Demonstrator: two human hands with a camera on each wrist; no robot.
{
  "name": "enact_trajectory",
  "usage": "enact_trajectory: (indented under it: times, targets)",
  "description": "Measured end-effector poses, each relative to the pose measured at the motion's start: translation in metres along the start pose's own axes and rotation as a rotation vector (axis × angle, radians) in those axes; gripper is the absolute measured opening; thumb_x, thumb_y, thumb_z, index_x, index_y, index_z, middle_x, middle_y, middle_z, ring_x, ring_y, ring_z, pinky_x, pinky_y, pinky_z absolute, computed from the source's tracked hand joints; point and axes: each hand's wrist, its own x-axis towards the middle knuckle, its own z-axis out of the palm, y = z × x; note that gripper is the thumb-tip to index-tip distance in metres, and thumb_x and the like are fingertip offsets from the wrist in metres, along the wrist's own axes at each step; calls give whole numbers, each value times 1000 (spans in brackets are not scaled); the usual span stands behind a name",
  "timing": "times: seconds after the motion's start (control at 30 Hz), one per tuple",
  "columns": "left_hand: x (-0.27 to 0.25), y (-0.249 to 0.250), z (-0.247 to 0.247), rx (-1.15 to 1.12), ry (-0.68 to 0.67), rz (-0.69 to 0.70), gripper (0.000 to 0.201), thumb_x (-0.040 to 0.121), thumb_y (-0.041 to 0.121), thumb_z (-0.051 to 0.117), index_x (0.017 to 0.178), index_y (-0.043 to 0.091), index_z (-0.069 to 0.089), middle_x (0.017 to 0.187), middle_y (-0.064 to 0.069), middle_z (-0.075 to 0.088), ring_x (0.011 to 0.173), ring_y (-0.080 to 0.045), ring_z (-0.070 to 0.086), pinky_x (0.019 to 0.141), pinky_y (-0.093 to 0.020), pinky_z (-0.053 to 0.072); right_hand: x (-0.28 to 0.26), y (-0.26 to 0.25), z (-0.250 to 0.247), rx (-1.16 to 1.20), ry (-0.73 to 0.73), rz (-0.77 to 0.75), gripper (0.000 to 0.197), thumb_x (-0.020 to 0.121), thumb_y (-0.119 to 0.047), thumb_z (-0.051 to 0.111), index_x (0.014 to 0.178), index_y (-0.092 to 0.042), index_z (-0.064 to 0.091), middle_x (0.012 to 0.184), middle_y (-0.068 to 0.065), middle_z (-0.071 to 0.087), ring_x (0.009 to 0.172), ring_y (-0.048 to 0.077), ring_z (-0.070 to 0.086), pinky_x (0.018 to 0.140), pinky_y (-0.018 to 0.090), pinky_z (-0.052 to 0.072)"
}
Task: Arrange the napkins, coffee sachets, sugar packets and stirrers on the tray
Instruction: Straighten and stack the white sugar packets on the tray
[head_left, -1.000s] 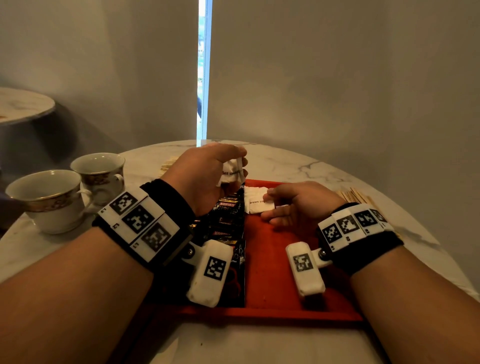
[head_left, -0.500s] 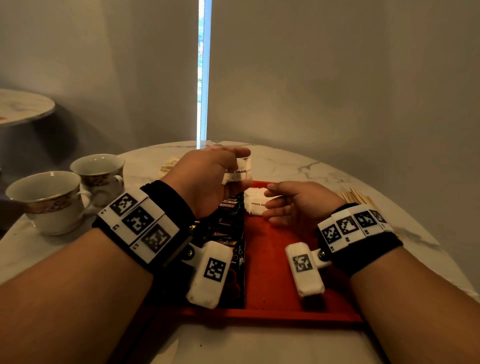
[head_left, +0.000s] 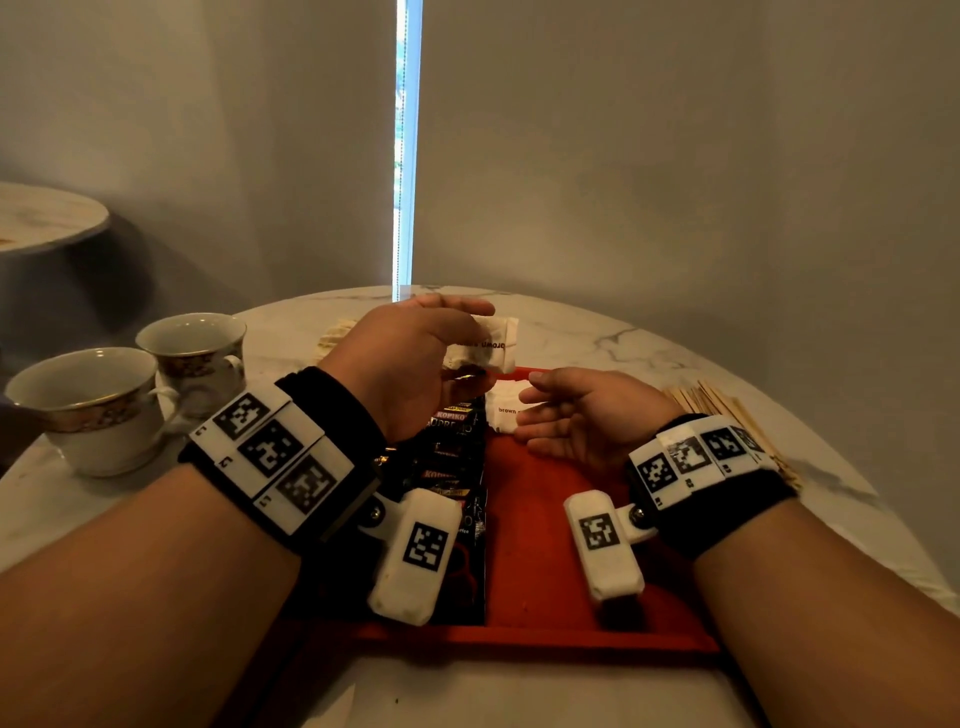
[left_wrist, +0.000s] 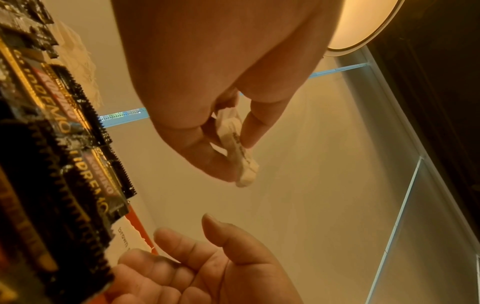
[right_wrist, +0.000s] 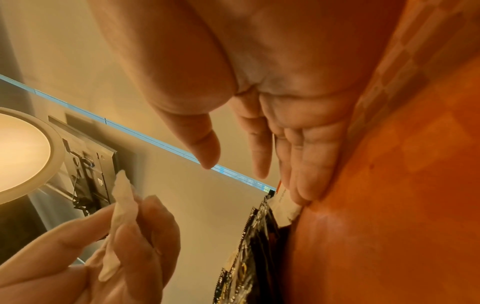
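My left hand (head_left: 415, 358) is up over the far edge of the tray (head_left: 545, 525), thumb and fingers pinched on a white sugar packet (head_left: 493, 345). Packet is off the tray, in the air, printed side toward me with "brown" reading upside down. In the left wrist view the same packet (left_wrist: 239, 152) sits edge-on between thumb and fingertips (left_wrist: 255, 131). In the right wrist view it looks like a thin crumpled white strip (right_wrist: 122, 207) held by that hand (right_wrist: 130, 246).

My right hand (head_left: 582, 415) is low on the tray, palm turned inward toward the left, fingers straight and loose, thumb spread, gripping nothing. Its fingertips (right_wrist: 298, 185) touch or nearly touch a second sugar packet (head_left: 501, 413) lying flat at the tray's far end; can't tell which. That packet sits just right of the coffee sachets (head_left: 452, 467).

Sachets: black, overlapping in a row down the tray's left half, from far end to near edge. Close up in the left wrist view (left_wrist: 64, 164), serrated edges, partial lettering only.

Stirrers (head_left: 727, 421) are in a wooden bundle on the table (head_left: 597, 332), right of the tray, partly behind my right wristband. Napkins (head_left: 337, 338) are pale, on the table beyond my left hand, mostly hidden.

Two cups (head_left: 104, 405) stand left of the tray, touching or almost.
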Motion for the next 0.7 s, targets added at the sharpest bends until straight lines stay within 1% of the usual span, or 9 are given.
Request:
enact_trajectory:
  times: [0.1,0.2,0.3,0.33,0.43,0.5,0.57,0.63,0.7]
  targets:
    - [-3,1,1,42,3,26,18,87,-3,65,98,11,66,93,-15,72,65,-20,69,46,-20,46,-2,-1,-1,47,-2,-48,24,100,-25,53,103,-3,61,92,15,63,80,24,66,70,31,53]
    - [-4,1,1,73,1,61,16,85,-1,67,95,11,65,93,-14,71,72,-22,65,47,-23,36,-5,-9,-4,125,-2,-139,20,101,-23,51,95,-7,61,82,9,62,73,20,63,62,27,50]
    - [-2,1,1,30,-13,57,15,86,-2,66,94,10,67,85,-11,74,65,-17,70,46,-20,43,-11,-18,-6,195,-11,-229,20,98,-26,51,92,-11,62,79,5,63,72,18,64,58,26,47]
    - [-1,1,1,23,-14,57,15,87,-2,66,95,9,68,85,-11,75,67,-18,71,48,-20,46,-14,-20,-7,210,-20,-255,19,95,-28,54,92,-12,62,79,4,63,73,18,64,59,27,46]
    - [4,-2,-2,7,-18,61,18,91,-3,60,100,8,71,95,-13,76,85,-25,73,65,-26,55,-22,-22,-5,206,-91,-315,26,78,-32,64,95,-12,63,80,4,65,72,18,64,59,27,44]
    - [6,-3,-3,-10,-30,67,22,92,-4,54,102,7,71,102,-15,75,91,-29,73,71,-30,57,-23,-20,-2,171,-120,-346,32,76,-28,71,101,-10,63,83,5,66,72,18,64,58,27,44]
    - [5,-3,-4,-27,-49,73,25,92,-5,51,104,6,70,105,-17,74,92,-31,74,74,-34,59,-23,-19,2,137,-112,-350,35,75,-24,74,103,-8,62,84,6,66,70,18,65,58,28,44]
    - [4,-3,-4,-36,-65,76,26,91,-8,50,103,5,69,104,-19,74,90,-33,74,79,-38,59,-23,-18,5,128,-91,-341,28,74,-20,73,96,-8,62,82,7,66,68,19,63,58,29,41]
    - [4,-3,-4,-23,-66,81,24,91,-9,51,102,5,68,100,-18,75,89,-33,75,76,-37,60,-25,-19,8,125,-74,-346,9,83,-12,67,90,-9,61,79,7,66,65,19,62,57,29,40]
